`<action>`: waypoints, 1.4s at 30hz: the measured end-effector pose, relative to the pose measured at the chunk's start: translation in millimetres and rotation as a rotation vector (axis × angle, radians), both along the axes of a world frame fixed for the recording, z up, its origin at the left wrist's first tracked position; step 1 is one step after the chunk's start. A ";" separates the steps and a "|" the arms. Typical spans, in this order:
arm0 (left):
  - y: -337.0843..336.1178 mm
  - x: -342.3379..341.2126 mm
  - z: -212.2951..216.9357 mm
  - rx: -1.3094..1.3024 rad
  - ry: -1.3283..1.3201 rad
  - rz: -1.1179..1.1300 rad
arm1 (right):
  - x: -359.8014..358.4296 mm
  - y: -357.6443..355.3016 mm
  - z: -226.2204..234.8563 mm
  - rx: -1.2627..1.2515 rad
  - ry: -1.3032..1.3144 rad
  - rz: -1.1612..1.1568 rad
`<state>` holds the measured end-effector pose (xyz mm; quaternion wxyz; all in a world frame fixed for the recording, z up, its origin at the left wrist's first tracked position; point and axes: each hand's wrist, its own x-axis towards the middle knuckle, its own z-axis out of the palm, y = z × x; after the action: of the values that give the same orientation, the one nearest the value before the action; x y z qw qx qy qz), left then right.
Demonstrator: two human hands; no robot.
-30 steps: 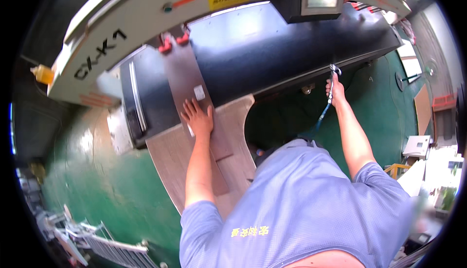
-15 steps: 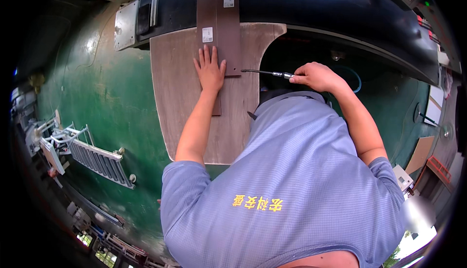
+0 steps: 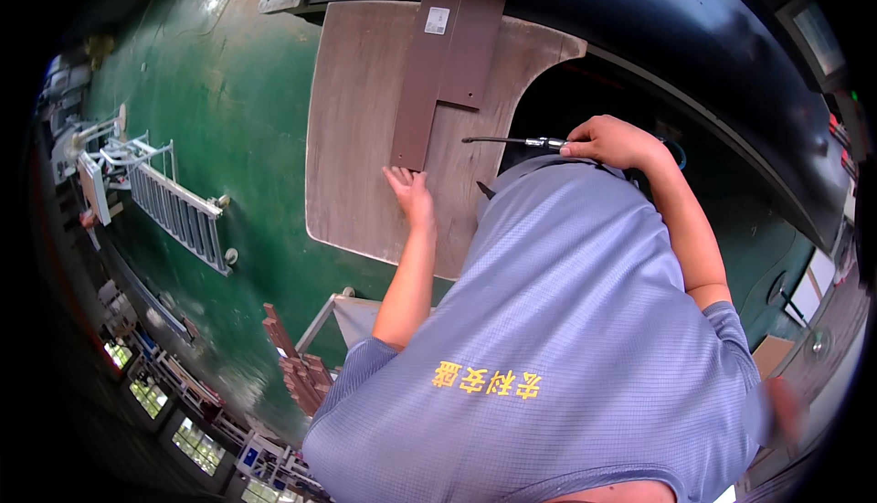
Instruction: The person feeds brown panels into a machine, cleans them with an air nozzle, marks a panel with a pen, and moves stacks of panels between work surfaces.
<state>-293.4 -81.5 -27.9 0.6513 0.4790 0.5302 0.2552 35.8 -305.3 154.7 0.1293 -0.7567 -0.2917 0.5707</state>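
Note:
Two long brown boards lie side by side on a wood-grain tabletop (image 3: 352, 119). The left board (image 3: 420, 101) reaches nearer to me than the right board (image 3: 470, 55); each carries a white label and has a small hole near its near end. My left hand (image 3: 414, 197) is at the near end of the left board, its fingertips touching that edge, fingers stretched and holding nothing. My right hand (image 3: 619, 144) grips what looks like an air blow gun (image 3: 498, 140), whose thin dark nozzle points left over the tabletop, apart from the boards. Its grip is mostly hidden by the fingers.
A long black machine bed (image 3: 639, 19) runs behind the tabletop. On the green floor at the left stands a white roller frame (image 3: 178, 211). Several brown boards (image 3: 301, 370) are stacked at lower left, beside a pale metal frame (image 3: 352, 316). A blue hose (image 3: 676, 151) shows behind my right hand.
My left hand has left the boards' top face and come to the left board's near end. My right hand still holds the blow gun. The view has shifted, bringing the stacked boards into sight.

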 end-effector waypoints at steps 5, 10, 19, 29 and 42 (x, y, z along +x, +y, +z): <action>-21.5 8.4 10.1 -0.236 -0.068 0.134 | 16.5 -20.3 -3.5 0.018 -0.043 -0.085; -5.3 43.3 40.7 -0.319 0.171 -0.498 | 21.5 -54.8 -12.5 0.084 -0.078 -0.259; 55.2 248.9 17.1 0.839 0.997 -1.009 | 2.6 -114.8 -36.7 0.144 -0.119 -0.908; 60.5 301.7 -2.9 1.176 0.895 -0.976 | -59.3 -124.1 -75.3 0.395 0.104 -1.105; 60.2 295.7 -1.4 1.201 0.823 -0.960 | -59.0 -102.2 -58.4 0.344 -0.060 -1.119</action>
<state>2.3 -21.3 -29.3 0.0823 0.9673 0.2399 -0.0038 -23.2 -407.5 96.3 0.5235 -0.7797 0.0601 0.3383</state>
